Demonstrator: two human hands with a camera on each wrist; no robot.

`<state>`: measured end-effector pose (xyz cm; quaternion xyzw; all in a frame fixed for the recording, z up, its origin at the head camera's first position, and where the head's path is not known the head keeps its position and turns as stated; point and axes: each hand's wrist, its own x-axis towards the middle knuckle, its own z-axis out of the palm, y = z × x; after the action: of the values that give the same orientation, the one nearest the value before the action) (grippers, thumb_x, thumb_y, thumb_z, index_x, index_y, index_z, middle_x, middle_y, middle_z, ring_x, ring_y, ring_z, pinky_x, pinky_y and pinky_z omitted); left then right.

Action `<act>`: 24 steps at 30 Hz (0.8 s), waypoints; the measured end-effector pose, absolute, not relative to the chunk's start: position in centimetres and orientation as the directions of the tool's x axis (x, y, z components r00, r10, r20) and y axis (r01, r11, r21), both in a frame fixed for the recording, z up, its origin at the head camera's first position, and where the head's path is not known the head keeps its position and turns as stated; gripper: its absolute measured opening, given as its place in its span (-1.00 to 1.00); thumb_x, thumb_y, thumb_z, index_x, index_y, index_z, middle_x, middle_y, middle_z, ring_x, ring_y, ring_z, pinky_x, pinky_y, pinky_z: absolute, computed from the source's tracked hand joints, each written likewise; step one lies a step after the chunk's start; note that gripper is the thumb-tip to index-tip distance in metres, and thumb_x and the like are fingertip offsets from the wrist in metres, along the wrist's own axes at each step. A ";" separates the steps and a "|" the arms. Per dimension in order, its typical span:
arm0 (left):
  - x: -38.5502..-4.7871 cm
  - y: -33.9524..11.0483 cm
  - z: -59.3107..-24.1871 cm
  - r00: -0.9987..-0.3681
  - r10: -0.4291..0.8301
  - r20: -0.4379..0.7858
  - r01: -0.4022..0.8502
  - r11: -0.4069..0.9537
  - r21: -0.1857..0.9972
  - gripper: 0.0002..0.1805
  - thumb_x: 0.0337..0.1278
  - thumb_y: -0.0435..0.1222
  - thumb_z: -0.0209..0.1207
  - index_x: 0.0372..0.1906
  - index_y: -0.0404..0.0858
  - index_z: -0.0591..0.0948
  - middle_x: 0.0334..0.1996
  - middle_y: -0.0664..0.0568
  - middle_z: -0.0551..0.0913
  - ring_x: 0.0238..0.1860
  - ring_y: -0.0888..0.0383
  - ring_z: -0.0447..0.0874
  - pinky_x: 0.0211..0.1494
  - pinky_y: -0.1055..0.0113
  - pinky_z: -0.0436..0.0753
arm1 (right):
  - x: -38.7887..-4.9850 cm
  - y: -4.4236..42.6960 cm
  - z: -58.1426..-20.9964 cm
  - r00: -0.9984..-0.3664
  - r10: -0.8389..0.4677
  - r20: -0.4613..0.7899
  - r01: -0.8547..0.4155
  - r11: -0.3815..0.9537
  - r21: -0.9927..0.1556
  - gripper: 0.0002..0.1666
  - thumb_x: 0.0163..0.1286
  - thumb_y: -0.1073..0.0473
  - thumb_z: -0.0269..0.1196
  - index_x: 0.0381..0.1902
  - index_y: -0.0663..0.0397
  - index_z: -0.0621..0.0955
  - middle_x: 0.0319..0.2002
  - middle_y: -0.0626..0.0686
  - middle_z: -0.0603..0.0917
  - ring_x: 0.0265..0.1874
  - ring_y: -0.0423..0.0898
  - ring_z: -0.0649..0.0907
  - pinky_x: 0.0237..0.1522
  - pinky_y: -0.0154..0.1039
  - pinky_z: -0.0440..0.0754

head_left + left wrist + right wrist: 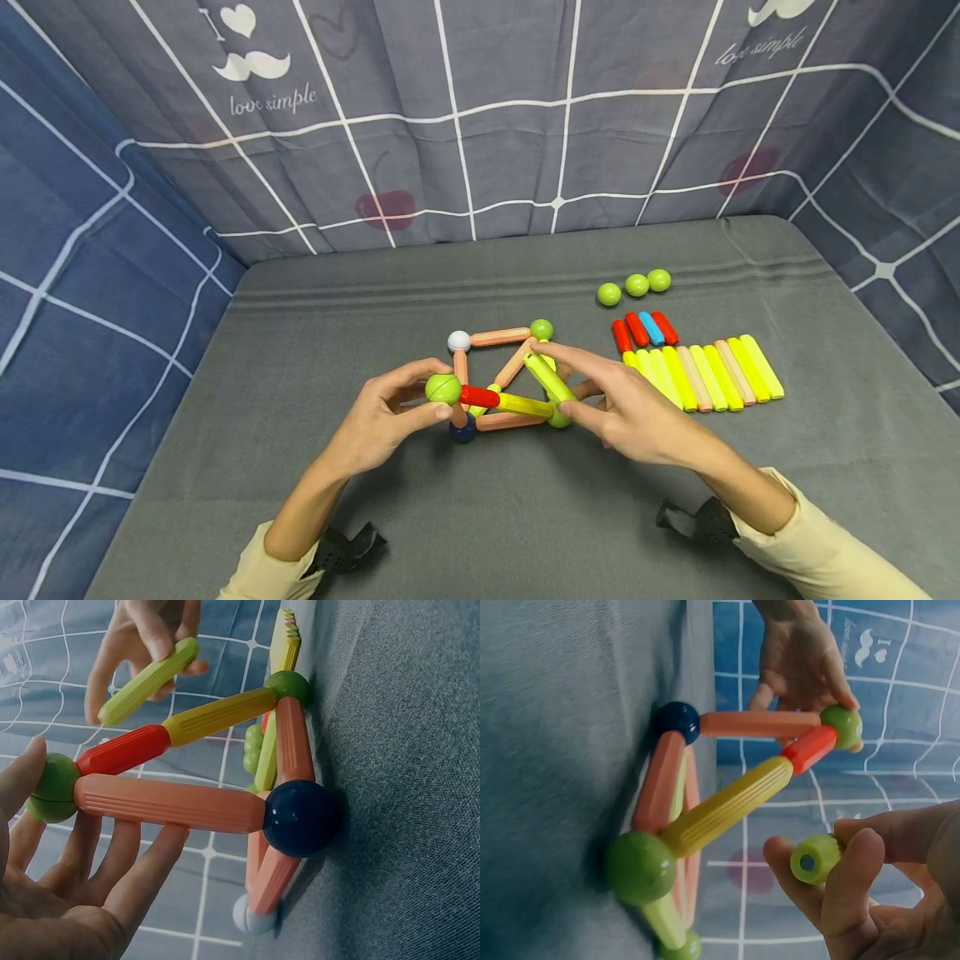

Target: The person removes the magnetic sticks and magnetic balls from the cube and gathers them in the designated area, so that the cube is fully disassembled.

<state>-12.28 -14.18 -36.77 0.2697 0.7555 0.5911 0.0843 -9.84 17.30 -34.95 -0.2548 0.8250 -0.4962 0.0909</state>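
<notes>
My left hand [382,421] pinches a green ball [443,388], the raised corner of a frame of rods and balls. From that ball a short red rod [480,397] and a yellow rod [527,406] slope down to a green ball [640,868] on the table. An orange rod [169,800] joins the held ball to a dark blue ball [301,818]. A white ball [459,342] and another green ball [542,330] form the far corners. Above the frame's right side, my right hand [637,412] holds a loose yellow-green rod [549,379] between thumb and fingers.
To the right, a row of yellow, green and orange rods [701,377] lies on the grey table [337,517]. Short red and blue rods [651,327] lie behind it, with three green balls [637,285] farther back. A patterned curtain [502,158] hangs around the table.
</notes>
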 end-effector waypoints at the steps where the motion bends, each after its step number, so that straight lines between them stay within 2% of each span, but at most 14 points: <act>1: -12.3 -14.2 -36.8 -0.840 0.508 0.192 0.308 0.155 0.939 -0.67 0.21 -0.45 0.28 0.08 -0.25 0.61 -0.08 -0.02 0.65 -0.08 -0.11 0.66 -0.06 0.20 0.66 | -9.7 17.6 -35.1 -0.860 -0.505 0.078 -0.303 0.382 -0.873 -0.16 0.37 0.43 0.24 0.47 -0.32 0.32 0.13 0.04 0.53 -0.17 0.09 0.69 -0.58 -0.20 0.63; 4: -12.3 -14.2 -36.8 -0.840 0.508 0.190 0.306 0.155 0.939 -0.67 0.21 -0.44 0.28 0.07 -0.23 0.61 -0.08 -0.01 0.65 -0.07 -0.11 0.65 -0.05 0.19 0.66 | -9.5 18.4 -35.6 -0.874 -0.485 0.035 -0.250 0.386 -0.888 -0.19 0.37 0.41 0.25 0.43 -0.40 0.34 0.16 0.09 0.50 -0.35 0.08 0.70 -0.61 -0.17 0.63; 7: -12.3 -14.2 -36.8 -0.840 0.508 0.190 0.308 0.157 0.938 -0.67 0.21 -0.43 0.29 0.08 -0.23 0.61 -0.07 -0.01 0.65 -0.07 -0.12 0.65 -0.04 0.19 0.66 | -9.3 19.3 -36.2 -0.887 -0.462 0.012 -0.211 0.380 -0.901 -0.21 0.36 0.40 0.27 0.39 -0.42 0.36 0.01 0.18 0.52 -0.55 0.09 0.66 -0.68 -0.17 0.58; 9: -12.3 -14.2 -36.8 -0.840 0.507 0.192 0.309 0.157 0.938 -0.67 0.21 -0.43 0.29 0.08 -0.23 0.61 -0.07 0.00 0.65 -0.07 -0.12 0.65 -0.04 0.19 0.65 | -9.2 20.1 -36.6 -0.896 -0.443 0.035 -0.228 0.389 -0.893 -0.23 0.34 0.39 0.30 0.36 -0.38 0.39 -0.06 0.16 0.56 -0.52 0.04 0.65 -0.68 -0.18 0.58; 13: -12.3 -14.2 -36.8 -0.838 0.511 0.193 0.309 0.153 0.939 -0.66 0.22 -0.44 0.28 0.09 -0.24 0.60 -0.06 -0.01 0.64 -0.07 -0.12 0.65 -0.04 0.19 0.65 | -9.3 21.9 -37.3 -0.909 -0.387 0.152 -0.333 0.457 -0.825 -0.27 0.28 0.38 0.36 0.33 -0.23 0.45 -0.20 0.00 0.64 -0.31 -0.11 0.67 -0.53 -0.22 0.62; 16: -12.3 -14.2 -36.9 -0.837 0.513 0.192 0.309 0.154 0.938 -0.66 0.22 -0.44 0.28 0.10 -0.23 0.60 -0.06 0.00 0.64 -0.06 -0.11 0.65 -0.02 0.19 0.65 | -9.4 23.6 -37.6 -0.911 -0.336 0.240 -0.399 0.566 -0.722 -0.28 0.23 0.40 0.38 0.32 -0.11 0.47 -0.30 -0.12 0.65 -0.31 -0.20 0.64 -0.37 -0.29 0.56; 17: -12.3 -14.2 -36.9 -0.836 0.514 0.193 0.311 0.154 0.938 -0.65 0.22 -0.44 0.28 0.10 -0.24 0.60 -0.06 0.00 0.64 -0.07 -0.10 0.65 -0.02 0.19 0.65 | -9.5 24.3 -37.6 -0.911 -0.319 0.260 -0.407 0.604 -0.686 -0.27 0.22 0.41 0.38 0.32 -0.08 0.48 -0.33 -0.13 0.65 -0.33 -0.22 0.63 -0.38 -0.30 0.55; 21: -12.3 -14.2 -36.8 -0.837 0.513 0.191 0.308 0.153 0.939 -0.64 0.21 -0.44 0.28 0.11 -0.27 0.59 -0.05 -0.01 0.64 -0.06 -0.10 0.66 -0.02 0.19 0.65 | -9.8 27.6 -37.6 -0.925 -0.241 0.295 -0.374 0.722 -0.583 -0.31 0.21 0.41 0.37 0.30 0.00 0.49 -0.35 -0.08 0.67 -0.38 -0.28 0.62 -0.39 -0.37 0.50; 24: -12.3 -14.2 -36.8 -0.839 0.512 0.186 0.301 0.151 0.942 -0.62 0.21 -0.44 0.29 0.13 -0.27 0.58 -0.05 -0.02 0.64 -0.06 -0.11 0.66 -0.03 0.19 0.65 | -10.5 30.6 -37.6 -0.948 -0.179 0.263 -0.305 0.747 -0.591 -0.34 0.24 0.39 0.35 0.31 0.07 0.48 -0.28 0.07 0.67 -0.37 -0.35 0.59 -0.48 -0.39 0.52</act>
<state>-12.25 -14.22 -36.77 0.2697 0.7534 0.5931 0.0888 -10.48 30.60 -37.64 -0.1302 0.9297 -0.3312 -0.0953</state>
